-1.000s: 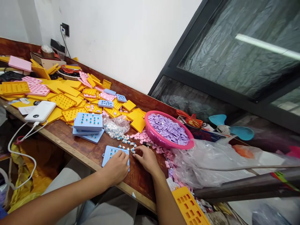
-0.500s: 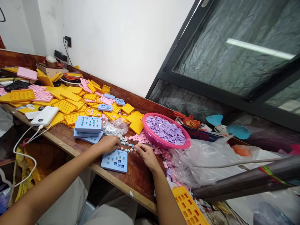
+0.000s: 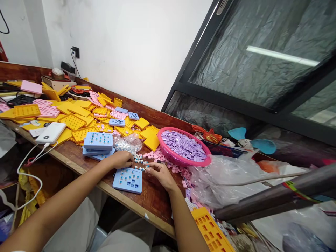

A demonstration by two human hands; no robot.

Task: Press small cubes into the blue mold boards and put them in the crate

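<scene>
A light-blue panel (image 3: 127,189) with square holes lies at the table's near edge; several holes hold blue-topped key switches and a few are bare. My left hand (image 3: 122,160) is over the panel's far edge, its fingers curled together; what they hold is hidden. To the right, my right hand (image 3: 160,174) pinches what looks like a small blue-and-white key switch (image 3: 147,167) between thumb and fingers. Loose key switches (image 3: 139,159) are scattered between the two hands. Left of them stands a stack of light-blue panels (image 3: 98,140), the top one fitted with switches.
A pink basket (image 3: 185,162) full of purple pieces stands beyond my right hand, with pink pieces (image 3: 157,154) spilled around it. Behind are a clear bag (image 3: 128,142) and piled yellow panels (image 3: 78,111). A white power bank (image 3: 51,132) with cables sits left; plastic sheeting (image 3: 217,178) lies right.
My right hand has shifted slightly left and its fingertips have come nearer the loose switches and the panel. My left hand stays over the panel's far edge. The view has turned slightly.
</scene>
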